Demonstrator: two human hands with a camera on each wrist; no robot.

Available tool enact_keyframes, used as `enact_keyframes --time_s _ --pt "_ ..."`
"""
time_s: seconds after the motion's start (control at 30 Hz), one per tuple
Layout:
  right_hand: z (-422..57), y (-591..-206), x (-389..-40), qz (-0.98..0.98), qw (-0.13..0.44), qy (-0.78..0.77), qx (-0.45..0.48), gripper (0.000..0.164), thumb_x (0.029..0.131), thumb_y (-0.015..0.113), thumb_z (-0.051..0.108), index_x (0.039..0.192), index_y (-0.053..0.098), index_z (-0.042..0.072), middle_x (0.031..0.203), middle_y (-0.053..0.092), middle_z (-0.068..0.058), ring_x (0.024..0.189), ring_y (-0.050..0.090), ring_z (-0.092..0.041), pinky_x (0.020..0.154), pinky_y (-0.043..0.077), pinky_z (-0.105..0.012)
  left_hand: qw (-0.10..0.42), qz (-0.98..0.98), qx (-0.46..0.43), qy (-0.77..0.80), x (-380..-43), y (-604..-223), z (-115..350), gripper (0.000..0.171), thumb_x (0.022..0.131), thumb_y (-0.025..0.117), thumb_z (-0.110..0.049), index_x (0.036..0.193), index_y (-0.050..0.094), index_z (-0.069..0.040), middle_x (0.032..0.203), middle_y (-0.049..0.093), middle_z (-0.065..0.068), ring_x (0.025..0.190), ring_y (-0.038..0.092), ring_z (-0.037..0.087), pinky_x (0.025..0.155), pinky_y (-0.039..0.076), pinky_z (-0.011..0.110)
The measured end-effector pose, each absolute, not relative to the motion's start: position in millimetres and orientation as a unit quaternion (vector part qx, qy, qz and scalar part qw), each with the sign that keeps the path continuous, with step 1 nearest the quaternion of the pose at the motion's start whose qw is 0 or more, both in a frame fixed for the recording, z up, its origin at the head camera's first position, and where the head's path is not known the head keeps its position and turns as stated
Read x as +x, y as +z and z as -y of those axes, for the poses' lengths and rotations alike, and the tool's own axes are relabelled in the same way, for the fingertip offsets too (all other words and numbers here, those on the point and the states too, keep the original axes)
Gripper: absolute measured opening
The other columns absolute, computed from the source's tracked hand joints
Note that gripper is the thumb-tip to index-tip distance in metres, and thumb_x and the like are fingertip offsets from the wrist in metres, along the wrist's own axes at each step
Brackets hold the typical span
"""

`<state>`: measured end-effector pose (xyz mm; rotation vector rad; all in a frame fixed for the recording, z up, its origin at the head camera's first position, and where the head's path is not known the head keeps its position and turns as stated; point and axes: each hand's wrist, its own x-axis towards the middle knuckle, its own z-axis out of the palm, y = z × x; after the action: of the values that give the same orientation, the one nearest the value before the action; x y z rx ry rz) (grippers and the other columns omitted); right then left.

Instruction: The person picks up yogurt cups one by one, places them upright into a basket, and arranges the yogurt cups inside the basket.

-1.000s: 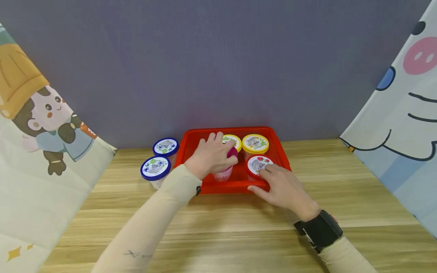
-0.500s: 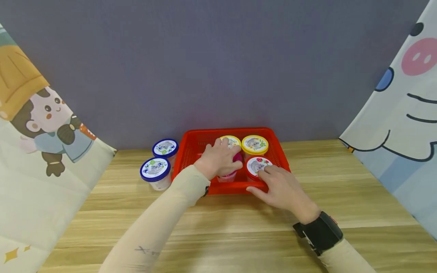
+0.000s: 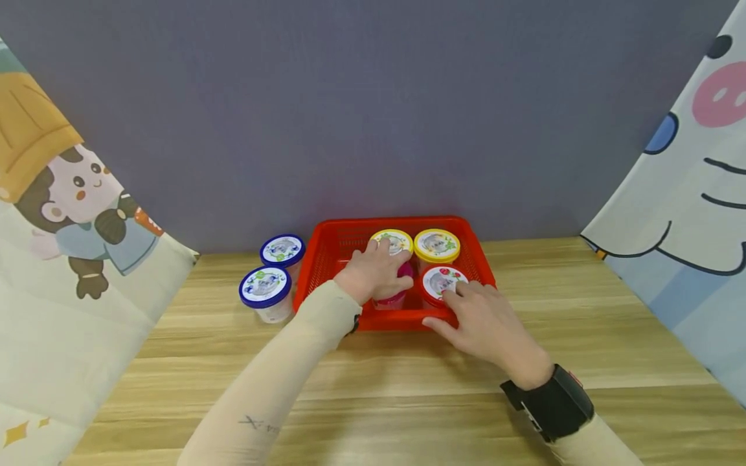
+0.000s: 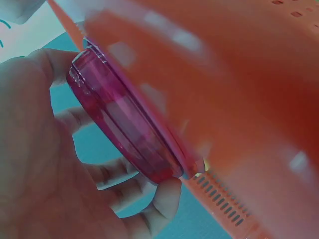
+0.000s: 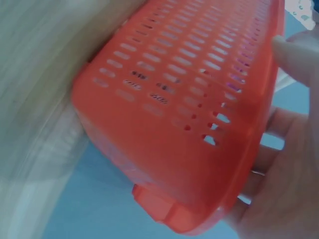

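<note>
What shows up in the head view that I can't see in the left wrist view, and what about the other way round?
Only the head view shows two blue-lidded tubs standing left of the basket, and a red-lidded tub inside it.

Only the left wrist view shows the palm side of the left hand, its fingers curled around the lid.

Both show that hand, the magenta lid and parts of the red basket.

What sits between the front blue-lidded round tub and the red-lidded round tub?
In the head view: the left wall of the red perforated plastic basket, then the left hand gripping the magenta-lidded tub.
</note>
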<state>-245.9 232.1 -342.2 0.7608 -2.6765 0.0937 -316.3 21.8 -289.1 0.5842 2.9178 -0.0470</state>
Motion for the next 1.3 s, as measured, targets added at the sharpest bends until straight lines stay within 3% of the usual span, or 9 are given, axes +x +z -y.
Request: enact_keyframes --time_s 0.73,1.3 --pt "-236 -336 -246 0.958 0.129 0.038 0.255 0.062 0.088 0.068 0.061 0.116 0.071 0.006 0.104 0.068 -0.015 0.090 0.063 -0.032 0.082 0.054 -0.055 0.062 -0.978 0.198 -0.031 -312 -294 -39 0.057 0.100 0.050 -0.054 0.150 0.045 -0.027 0.147 0.041 0.013 0.132 0.040 0.031 0.107 0.043 0.053" --pt "-236 -335 -246 0.958 0.128 0.037 0.255 0.063 0.089 0.066 0.062 0.116 0.070 0.006 0.105 0.068 -0.016 0.091 0.063 -0.034 0.083 0.054 -0.056 0.057 -0.979 0.194 -0.002 -306 -288 -24 0.070 0.100 0.041 -0.064 0.158 0.036 -0.027 0.160 0.033 0.014 0.143 0.034 0.036 0.110 0.038 0.056"
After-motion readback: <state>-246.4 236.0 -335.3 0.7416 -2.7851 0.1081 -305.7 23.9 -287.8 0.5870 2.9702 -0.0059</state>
